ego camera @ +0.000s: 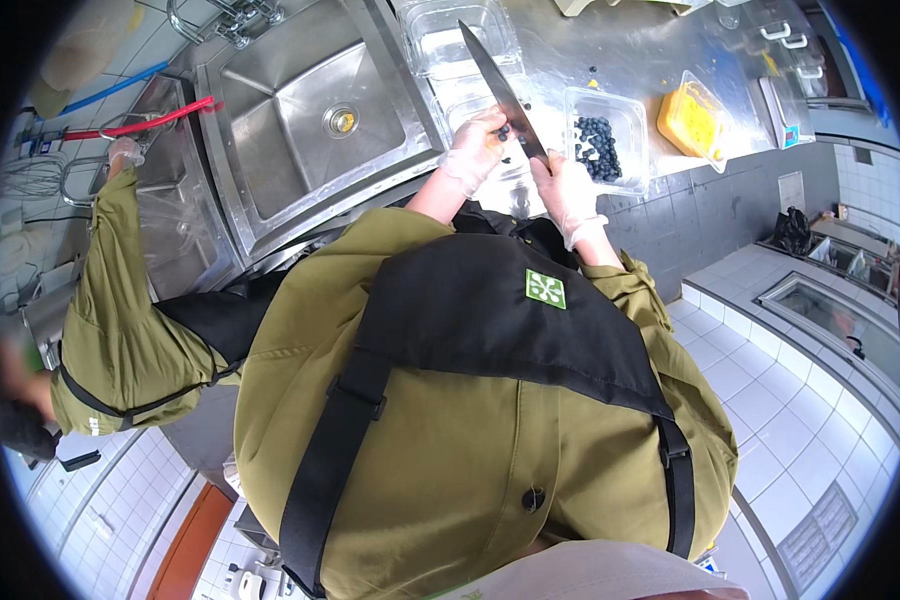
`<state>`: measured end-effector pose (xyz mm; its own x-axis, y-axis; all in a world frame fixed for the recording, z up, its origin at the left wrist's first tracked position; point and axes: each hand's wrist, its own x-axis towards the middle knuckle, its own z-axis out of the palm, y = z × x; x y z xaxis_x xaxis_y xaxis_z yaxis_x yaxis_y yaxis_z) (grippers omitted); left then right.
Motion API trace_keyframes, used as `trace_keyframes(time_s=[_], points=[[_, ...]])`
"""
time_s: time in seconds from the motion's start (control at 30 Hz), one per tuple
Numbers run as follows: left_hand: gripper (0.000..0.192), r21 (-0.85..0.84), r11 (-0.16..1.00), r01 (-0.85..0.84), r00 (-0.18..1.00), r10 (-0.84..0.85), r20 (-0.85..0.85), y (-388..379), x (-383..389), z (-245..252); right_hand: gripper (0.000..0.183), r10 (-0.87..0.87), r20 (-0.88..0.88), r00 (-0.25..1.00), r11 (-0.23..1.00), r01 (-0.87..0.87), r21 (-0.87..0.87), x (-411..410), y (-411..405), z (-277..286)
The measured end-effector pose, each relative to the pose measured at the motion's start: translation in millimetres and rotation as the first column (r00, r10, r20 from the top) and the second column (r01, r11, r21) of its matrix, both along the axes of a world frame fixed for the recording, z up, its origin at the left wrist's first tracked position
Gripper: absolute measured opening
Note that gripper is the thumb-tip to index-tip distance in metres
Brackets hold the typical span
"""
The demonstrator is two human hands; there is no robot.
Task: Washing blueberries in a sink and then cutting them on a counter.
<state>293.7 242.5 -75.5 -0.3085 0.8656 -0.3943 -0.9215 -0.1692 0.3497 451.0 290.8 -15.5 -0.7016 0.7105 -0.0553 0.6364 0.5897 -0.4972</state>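
My left hand (476,146), in a clear disposable glove, pinches a dark blueberry (503,133) close beside the knife blade. In my right hand (566,187), also gloved, is the handle of a long kitchen knife (499,86); its blade points away from me and slants to the left. A clear plastic tub (626,112) right of the knife holds many blueberries (598,146). Beyond my left hand stands a clear container (461,37). Another clear container (457,109) is partly hidden by that hand. A few loose berries lie around the blade.
A stainless sink (307,135) is on the left, with a tap (232,22) behind. A tub of yellow chopped food (690,120) and a scale (784,112) stand right on the steel counter (637,45). At far left, a co-worker's gloved hand (125,152) reaches near a red hose (146,120).
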Motion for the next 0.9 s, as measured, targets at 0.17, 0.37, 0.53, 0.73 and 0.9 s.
trace_keyframes(time_s=[0.17,0.37,0.53,0.73,0.9], points=[[0.024,-0.068,0.997,-0.032,0.987,0.021,-0.159,-1,8,3,0.031,-0.023,0.12,0.993,0.999,0.018,0.04,-8,-3,0],[0.028,-0.043,0.999,0.017,0.998,-0.019,-0.053,-2,7,-10,0.031,-0.052,0.168,0.984,0.998,0.045,0.046,-23,-7,3],[0.027,0.152,0.986,0.063,0.968,-0.098,0.232,-8,-4,-16,0.029,-0.041,-0.048,0.998,0.999,0.04,-0.009,-7,10,-14],[0.024,0.038,0.996,-0.075,0.992,0.07,0.11,-5,-8,-22,0.028,0.033,-0.041,0.999,0.999,-0.034,-0.037,-5,5,5],[0.024,-0.024,0.997,-0.068,0.997,0.069,0.02,-3,3,-14,0.031,0.003,0.056,0.998,1.0,-0.003,-0.009,-6,5,4]])
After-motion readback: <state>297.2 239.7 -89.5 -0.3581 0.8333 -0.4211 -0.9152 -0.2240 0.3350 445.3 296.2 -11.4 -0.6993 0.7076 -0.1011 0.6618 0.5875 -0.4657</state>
